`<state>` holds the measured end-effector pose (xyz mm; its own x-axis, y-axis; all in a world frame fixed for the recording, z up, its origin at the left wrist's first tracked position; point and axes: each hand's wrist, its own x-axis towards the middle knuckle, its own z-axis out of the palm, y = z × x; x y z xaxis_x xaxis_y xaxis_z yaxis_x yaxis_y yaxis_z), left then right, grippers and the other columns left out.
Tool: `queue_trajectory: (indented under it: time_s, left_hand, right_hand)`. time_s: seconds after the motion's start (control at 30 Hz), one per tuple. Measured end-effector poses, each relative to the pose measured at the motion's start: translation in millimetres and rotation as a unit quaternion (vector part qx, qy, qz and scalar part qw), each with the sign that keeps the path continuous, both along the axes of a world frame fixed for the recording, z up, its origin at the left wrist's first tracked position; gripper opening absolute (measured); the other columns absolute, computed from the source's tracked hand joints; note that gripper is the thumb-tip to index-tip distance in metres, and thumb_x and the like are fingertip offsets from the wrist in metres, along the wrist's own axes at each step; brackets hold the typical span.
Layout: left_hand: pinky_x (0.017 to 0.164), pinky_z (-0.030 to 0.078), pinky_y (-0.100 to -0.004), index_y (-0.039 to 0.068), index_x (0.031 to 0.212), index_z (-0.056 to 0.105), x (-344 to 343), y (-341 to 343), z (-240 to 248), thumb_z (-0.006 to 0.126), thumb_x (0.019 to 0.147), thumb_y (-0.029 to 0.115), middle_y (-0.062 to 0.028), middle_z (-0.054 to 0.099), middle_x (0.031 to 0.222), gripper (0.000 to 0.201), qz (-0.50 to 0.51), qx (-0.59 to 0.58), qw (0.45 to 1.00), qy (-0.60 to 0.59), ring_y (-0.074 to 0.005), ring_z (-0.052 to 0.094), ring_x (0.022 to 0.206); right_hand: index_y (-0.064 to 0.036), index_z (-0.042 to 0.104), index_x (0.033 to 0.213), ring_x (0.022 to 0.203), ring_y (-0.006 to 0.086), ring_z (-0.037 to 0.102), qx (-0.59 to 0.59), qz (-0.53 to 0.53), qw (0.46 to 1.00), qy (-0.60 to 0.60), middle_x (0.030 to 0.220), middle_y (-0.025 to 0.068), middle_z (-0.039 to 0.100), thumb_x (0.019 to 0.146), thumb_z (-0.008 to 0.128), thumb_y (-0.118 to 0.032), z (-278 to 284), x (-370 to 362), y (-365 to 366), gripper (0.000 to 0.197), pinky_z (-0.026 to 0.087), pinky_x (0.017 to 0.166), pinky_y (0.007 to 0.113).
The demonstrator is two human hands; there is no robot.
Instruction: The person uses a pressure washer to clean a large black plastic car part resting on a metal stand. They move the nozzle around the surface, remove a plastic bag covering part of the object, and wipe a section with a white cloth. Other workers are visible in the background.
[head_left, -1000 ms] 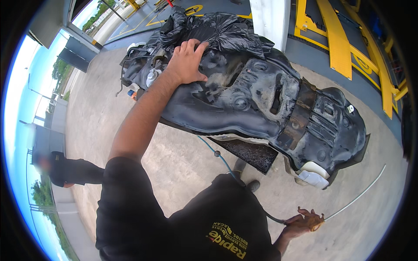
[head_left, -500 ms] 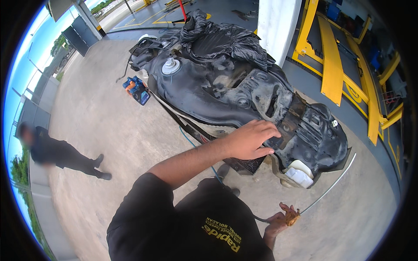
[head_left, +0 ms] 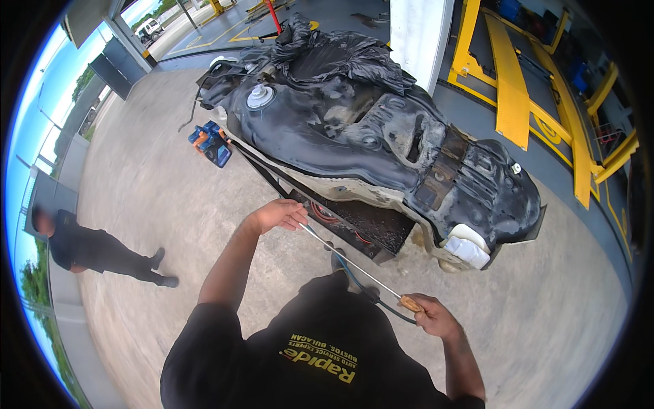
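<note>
A thin metal rod (head_left: pixel 354 262) slants across in front of me. My left hand (head_left: pixel 276 217) holds its upper left end between the fingers. My right hand (head_left: pixel 437 318) grips the lower right end, where a crumpled brown rag (head_left: pixel 411 303) is wrapped round it. From beside my right hand a dark hose (head_left: pixel 392 310) runs back toward my feet; its joint with the rod is hidden. Beyond both hands lies a large black plastic fuel tank (head_left: pixel 306 153), with a white round cap (head_left: pixel 259 96) on it and a white plastic container (head_left: pixel 467 248) at its right end.
Under the tank stands a dark metal tray-like stand (head_left: pixel 378 228). A blue and orange tool case (head_left: pixel 212 144) sits on the concrete floor (head_left: pixel 157 184) at left. Black plastic sheeting (head_left: pixel 347 65) covers the tank's far side. A yellow lift (head_left: pixel 512 88) and another person (head_left: pixel 102 245) stand farther off.
My left hand has left the tank and come back to the rod's end. My right hand has risen, and the rod has swung from pointing right to pointing left.
</note>
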<state>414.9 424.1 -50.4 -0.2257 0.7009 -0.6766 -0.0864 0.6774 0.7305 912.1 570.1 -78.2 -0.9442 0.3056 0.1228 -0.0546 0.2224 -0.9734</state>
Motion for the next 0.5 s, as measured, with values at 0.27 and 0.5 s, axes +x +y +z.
queue_trajectory:
  time_s: [0.27, 0.5]
  left_hand:
    - [0.083, 0.060, -0.0389, 0.001, 0.118, 0.071, 53.4, -36.0, -196.2, 0.062, 0.101, 0.024, -0.0094, 0.075, 0.107, 0.030, -0.120, -0.115, 0.986, 0.015, -0.0229, 0.074, 0.098]
    - [0.097, 0.055, -0.0505, 0.001, 0.109, 0.075, 92.8, -74.6, -272.8, 0.055, 0.100, 0.048, -0.0245, 0.073, 0.115, 0.052, -0.396, -0.071, 0.875, 0.269, -0.0445, 0.070, 0.109]
  right_hand:
    - [-0.0052, 0.075, 0.119, 0.093, 0.0194, 0.068, 0.001, 0.093, 0.933, -0.348, 0.094, 0.0054, 0.076, 0.109, 0.048, -0.056, 50.7, 3.8, 68.3, 0.058, 0.052, 0.088, 0.036]
    - [-0.0025, 0.077, 0.094, 0.092, 0.0236, 0.069, -0.007, 0.113, 0.915, -0.388, 0.084, 0.0071, 0.075, 0.107, 0.036, -0.069, 109.1, 5.9, 99.4, 0.080, 0.051, 0.091, 0.036]
